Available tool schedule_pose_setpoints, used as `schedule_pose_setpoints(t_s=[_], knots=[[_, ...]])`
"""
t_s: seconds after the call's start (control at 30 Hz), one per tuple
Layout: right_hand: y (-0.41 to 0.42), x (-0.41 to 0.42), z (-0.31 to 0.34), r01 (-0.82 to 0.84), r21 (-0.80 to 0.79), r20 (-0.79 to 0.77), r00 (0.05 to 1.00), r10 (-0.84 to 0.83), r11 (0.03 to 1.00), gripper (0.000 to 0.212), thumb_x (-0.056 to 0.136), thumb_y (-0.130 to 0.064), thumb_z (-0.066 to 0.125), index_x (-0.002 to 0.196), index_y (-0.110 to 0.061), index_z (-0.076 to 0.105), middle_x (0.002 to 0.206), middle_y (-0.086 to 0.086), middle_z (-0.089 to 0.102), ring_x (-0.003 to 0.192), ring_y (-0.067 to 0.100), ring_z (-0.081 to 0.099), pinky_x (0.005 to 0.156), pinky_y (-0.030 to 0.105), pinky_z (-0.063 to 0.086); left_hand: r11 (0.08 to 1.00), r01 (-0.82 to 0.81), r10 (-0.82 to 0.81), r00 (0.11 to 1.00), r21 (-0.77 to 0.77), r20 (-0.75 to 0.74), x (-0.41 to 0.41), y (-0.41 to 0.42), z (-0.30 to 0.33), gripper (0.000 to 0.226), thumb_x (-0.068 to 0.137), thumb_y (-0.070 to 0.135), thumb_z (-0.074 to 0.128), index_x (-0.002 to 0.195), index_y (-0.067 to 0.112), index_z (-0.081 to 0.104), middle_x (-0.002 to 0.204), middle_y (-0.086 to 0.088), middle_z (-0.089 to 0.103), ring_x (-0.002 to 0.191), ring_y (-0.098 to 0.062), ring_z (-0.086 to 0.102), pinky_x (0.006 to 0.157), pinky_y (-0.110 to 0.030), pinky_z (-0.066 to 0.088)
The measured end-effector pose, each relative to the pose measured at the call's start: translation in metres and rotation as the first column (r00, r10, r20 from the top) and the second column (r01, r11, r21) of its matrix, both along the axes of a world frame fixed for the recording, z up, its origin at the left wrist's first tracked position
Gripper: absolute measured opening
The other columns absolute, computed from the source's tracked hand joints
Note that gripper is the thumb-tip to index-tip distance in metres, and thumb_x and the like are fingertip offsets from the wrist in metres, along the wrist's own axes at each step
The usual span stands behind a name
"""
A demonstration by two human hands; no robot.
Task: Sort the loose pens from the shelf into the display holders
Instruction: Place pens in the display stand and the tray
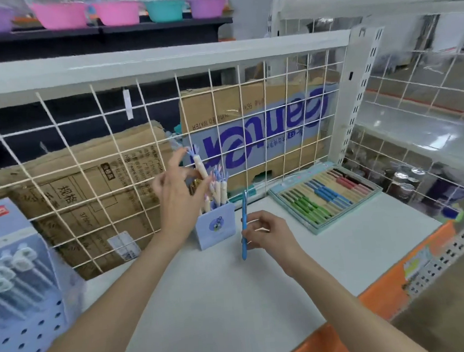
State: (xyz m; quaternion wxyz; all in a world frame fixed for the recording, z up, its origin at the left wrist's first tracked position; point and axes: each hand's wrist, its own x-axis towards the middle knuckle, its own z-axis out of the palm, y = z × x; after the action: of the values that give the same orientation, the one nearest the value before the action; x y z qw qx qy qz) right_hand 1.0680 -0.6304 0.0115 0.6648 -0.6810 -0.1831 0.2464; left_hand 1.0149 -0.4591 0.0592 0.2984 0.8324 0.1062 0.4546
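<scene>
View from the head camera onto a white shelf (235, 300) backed by a white wire grid panel (112, 146). The right hand (269, 235) pinches a slim blue plastic pen (243, 226) between thumb and curled fingers (252, 224); the pen stands nearly upright, its upper end rising above the hand and its lower end hanging below it, clear of the shelf surface. The pen is just to the right of a small pale-blue square display holder (217, 227) printed with a round cartoon emblem, and does not touch it. The holder already contains several cream-bodied pens with blue and pink tufted caps (218, 188). The left hand (178, 196) is raised beside and above the holder, fingers spread and loosely extended; one cream-bodied pen (200, 165) stands higher than the others beside these fingers, and whether it is gripped cannot be told. At the right rear of the shelf lies a shallow teal-rimmed tray of green, blue, tan and red pens in rows (327, 196). At the left edge stands a pale-blue perforated display box of white-capped pens (15, 290). Brown cardboard cartons (93, 186) stand behind the grid.
</scene>
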Motion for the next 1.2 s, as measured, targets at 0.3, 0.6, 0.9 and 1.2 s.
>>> schedule_pose_setpoints(t_s=[0.3, 0.6, 0.9, 1.2], knots=[[-0.032, 0.058, 0.0, -0.058, 0.044, -0.031, 0.998, 0.06, 0.997, 0.022, 0.081, 0.009, 0.062, 0.098, -0.003, 0.058, 0.067, 0.002, 0.057, 0.058, 0.015, 0.062, 0.059, 0.023, 0.056, 0.975, -0.205, 0.213, 0.972, 0.082, -0.104, 0.026, -0.018, -0.002, 0.057, 0.084, 0.02, 0.067, 0.128, 0.019, 0.031, 0.077, 0.007, 0.064, 0.092, -0.017, 0.058, 0.095, -0.033, 0.018], [-0.057, 0.087, -0.005, -0.128, 0.072, -0.075, 0.988, 0.133, 0.989, 0.022, 0.081, 0.01, 0.061, 0.089, -0.011, 0.058, 0.065, 0.0, 0.056, 0.062, 0.017, 0.061, 0.058, 0.022, 0.056, 0.914, -0.351, 0.397, 0.876, 0.201, -0.276, 0.03, -0.034, 0.003, 0.046, 0.081, 0.021, 0.07, 0.121, 0.02, 0.048, 0.077, 0.006, 0.061, 0.098, -0.025, 0.058, 0.102, -0.043, 0.016], [-0.087, 0.109, -0.013, -0.123, 0.066, -0.072, 0.989, 0.128, 0.99, 0.024, 0.08, 0.01, 0.063, 0.092, -0.01, 0.057, 0.065, 0.0, 0.055, 0.059, 0.013, 0.061, 0.057, 0.021, 0.054, 0.869, -0.407, 0.468, 0.859, 0.28, -0.206, 0.022, -0.049, -0.006, 0.046, 0.081, 0.02, 0.071, 0.123, 0.015, 0.054, 0.115, -0.006, 0.061, 0.11, -0.028, 0.054, 0.105, -0.047, 0.02], [-0.112, 0.113, -0.007, -0.051, 0.041, -0.021, 0.998, 0.052, 0.998, 0.022, 0.082, 0.009, 0.061, 0.098, -0.007, 0.06, 0.065, 0.0, 0.056, 0.054, 0.007, 0.06, 0.055, 0.019, 0.052, 0.977, -0.101, 0.111, 0.993, 0.187, -0.04, 0.062, -0.13, -0.01, 0.04, 0.088, 0.011, 0.061, 0.125, 0.007, 0.048, 0.117, -0.011, 0.051, 0.11, -0.014, 0.044, 0.098, -0.017, 0.031]])
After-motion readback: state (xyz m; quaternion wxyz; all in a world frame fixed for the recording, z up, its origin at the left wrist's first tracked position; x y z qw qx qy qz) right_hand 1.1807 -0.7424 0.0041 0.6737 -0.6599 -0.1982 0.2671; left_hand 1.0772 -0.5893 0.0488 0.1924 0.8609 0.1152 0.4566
